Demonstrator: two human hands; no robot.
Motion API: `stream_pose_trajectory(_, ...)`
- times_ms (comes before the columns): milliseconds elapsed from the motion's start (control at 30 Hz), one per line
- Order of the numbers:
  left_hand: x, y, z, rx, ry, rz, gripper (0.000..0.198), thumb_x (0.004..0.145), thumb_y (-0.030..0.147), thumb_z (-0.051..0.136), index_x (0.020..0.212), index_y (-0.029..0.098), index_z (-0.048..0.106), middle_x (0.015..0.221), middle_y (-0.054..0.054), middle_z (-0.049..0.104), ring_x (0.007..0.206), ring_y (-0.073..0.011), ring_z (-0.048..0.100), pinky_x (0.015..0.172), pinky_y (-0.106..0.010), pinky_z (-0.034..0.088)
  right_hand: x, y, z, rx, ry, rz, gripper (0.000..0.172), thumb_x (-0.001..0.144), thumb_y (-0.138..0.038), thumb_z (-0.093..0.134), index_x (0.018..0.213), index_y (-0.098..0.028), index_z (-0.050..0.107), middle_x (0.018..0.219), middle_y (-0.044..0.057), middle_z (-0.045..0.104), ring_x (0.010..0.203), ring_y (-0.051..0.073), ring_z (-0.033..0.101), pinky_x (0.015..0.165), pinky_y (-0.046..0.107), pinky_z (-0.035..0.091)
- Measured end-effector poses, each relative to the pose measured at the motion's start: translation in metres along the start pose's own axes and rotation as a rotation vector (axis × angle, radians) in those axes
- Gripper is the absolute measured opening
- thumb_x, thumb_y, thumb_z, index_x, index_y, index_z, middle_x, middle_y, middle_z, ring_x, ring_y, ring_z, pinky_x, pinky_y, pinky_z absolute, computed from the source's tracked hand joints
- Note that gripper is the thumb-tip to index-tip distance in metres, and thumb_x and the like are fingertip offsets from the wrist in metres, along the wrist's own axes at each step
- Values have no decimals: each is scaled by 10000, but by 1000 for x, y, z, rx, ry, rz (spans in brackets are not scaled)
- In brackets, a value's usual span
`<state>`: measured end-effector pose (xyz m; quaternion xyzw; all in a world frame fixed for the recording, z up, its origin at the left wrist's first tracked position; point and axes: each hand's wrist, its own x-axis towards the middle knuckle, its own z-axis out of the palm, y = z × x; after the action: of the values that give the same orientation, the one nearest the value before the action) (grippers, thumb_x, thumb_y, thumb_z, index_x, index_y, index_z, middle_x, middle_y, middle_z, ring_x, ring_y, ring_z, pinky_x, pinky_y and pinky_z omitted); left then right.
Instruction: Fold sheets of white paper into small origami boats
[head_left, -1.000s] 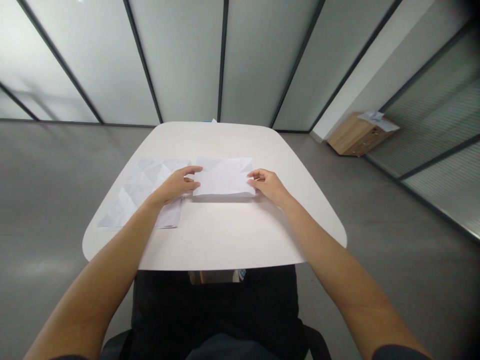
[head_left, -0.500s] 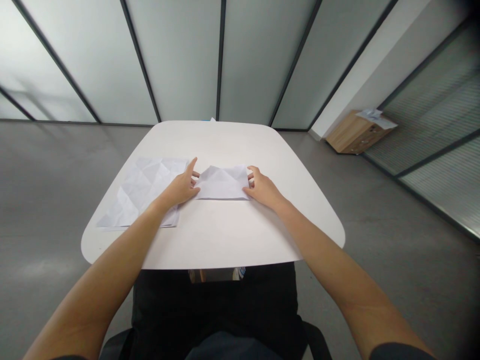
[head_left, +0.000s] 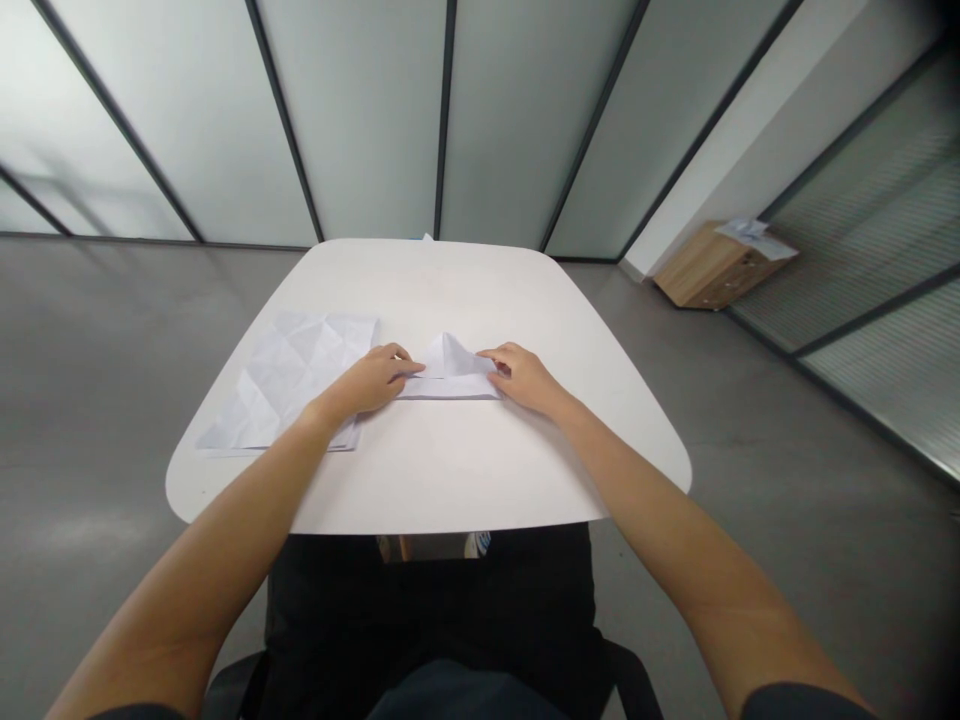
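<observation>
A folded sheet of white paper (head_left: 450, 385) lies on the white table in front of me, with a flat strip along its near side and a peaked flap standing up behind. My left hand (head_left: 384, 376) pinches its left end, thumb and index finger close together on the strip. At the right end, my right hand (head_left: 519, 374) grips the paper between thumb and fingers. Left of it, partly under my left forearm, rest creased white paper sheets (head_left: 289, 365) in a loose stack.
The white table (head_left: 480, 480) has rounded corners and ends just before my lap. Beyond it stands a frosted glass partition (head_left: 360, 120). A wooden cabinet (head_left: 709, 265) with papers on top is on the floor at the right.
My left hand has moved slightly right and its raised index finger has come down onto the paper. The paper's upper part now rises in a peak behind a flat front strip.
</observation>
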<state>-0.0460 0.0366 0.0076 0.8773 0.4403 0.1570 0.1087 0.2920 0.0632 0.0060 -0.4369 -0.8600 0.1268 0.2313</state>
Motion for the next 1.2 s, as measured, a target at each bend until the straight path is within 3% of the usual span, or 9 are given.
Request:
stream_pose_trajectory(167,3,5,2,57,12,64,444,1073,437,427,1320,215,721,1444,-114,631,1347,-289,560,1197,-475,390,0,5,8,-44,-29,-195,544,897,-66,549,1411,-188,677,1473,132,653,1332,309,616,1176,523,454)
stream_pose_trajectory(367,5,10,10,57,1,43,549,1080,436,397,1529,142,513,1479,-147,629,1467,-306,482,1224,-480,370,1,9,16,-37,-92,-252,700,854,28,466,1501,-203,600,1541,93,606,1436,287,557,1232,550,420)
stream_pose_trajectory(533,4,11,12,48,17,40,528,1052,404,439,1511,153,507,1423,-136,664,1402,-294,541,1192,-471,396,2,8,16,-33,-156,-225,719,846,31,460,1506,-224,588,1577,73,571,1512,279,475,1265,562,380)
stream_pose_trajectory(700,6,18,8,69,29,28,454,988,379,532,1397,186,582,1369,-117,686,1322,-310,585,1117,-484,440,5,-8,14,-42,-238,-161,516,939,-119,521,1441,-176,626,1664,120,453,1596,331,321,1298,608,280)
stream_pose_trajectory(800,9,22,2,70,12,26,334,984,419,551,1206,199,668,1337,-115,691,1265,-314,609,1096,-489,447,6,-21,10,-3,-267,-134,469,1028,-307,522,1480,-201,585,1624,119,511,1617,334,263,1304,640,216)
stream_pose_trajectory(900,9,20,-4,-10,-38,62,340,1054,412,434,1111,211,704,1280,-94,709,1231,-269,620,1111,-445,439,6,-30,6,4,-289,-133,424,1078,-386,443,1411,-225,650,1588,104,557,1601,328,306,1306,648,168)
stream_pose_trajectory(1000,6,13,-9,-98,-109,120,442,1097,329,294,1136,246,726,1327,-61,694,1271,-222,591,1144,-398,413,6,-29,5,21,-301,-117,431,1106,-381,365,1276,-251,739,1550,73,601,1555,311,400,1297,630,196)
stream_pose_trajectory(1200,1,6,-12,-119,-151,78,362,1062,387,413,1176,287,742,1391,-37,679,1306,-246,587,1176,-450,395,8,-15,6,64,-313,-157,321,1028,-172,504,1188,-285,758,1491,37,656,1525,291,453,1248,618,320)
